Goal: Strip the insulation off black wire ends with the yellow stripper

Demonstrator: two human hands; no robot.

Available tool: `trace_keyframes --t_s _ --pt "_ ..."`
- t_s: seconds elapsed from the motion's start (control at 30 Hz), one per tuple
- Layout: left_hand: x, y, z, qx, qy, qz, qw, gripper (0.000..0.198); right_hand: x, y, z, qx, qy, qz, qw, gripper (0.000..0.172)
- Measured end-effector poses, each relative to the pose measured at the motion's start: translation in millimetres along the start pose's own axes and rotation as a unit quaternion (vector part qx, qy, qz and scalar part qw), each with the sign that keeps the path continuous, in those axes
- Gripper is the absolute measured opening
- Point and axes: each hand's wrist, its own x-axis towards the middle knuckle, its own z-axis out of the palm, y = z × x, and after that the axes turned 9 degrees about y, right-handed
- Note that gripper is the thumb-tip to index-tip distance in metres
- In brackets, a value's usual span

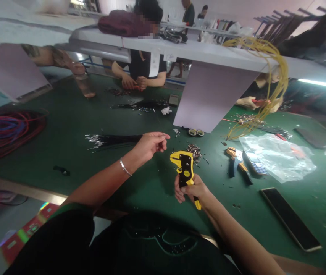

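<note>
- A yellow-and-black plastic wire stripper (183,172) stands upright above the green worktop (65,122), its handle wrapped in the closed grip of the right hand (193,190).
- Just beside it, the left hand (150,147) holds a narrow pinch on what seems a thin dark wire (161,136), too fine to tell for sure.
- Close by lie a heap of small metal terminals (194,152) and a bundle of black wires (114,141) with bare silvery ends.
- Further right are yellow-handled pliers (232,160), a clear plastic bag (277,158) and a black smartphone (290,219).
- Risks: so fine a wire could slip from that light pinch, and a careless knock from the stripper could scatter the loose terminals.
</note>
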Motion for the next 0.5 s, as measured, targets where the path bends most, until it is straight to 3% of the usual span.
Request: trace_keyframes --t_s 0.5 --pt "-7 1 6.0 -0.098 -0.02 -0.002 0.995 0.016 -3 17 14 -0.063 0.104 0.022 0.992 0.015"
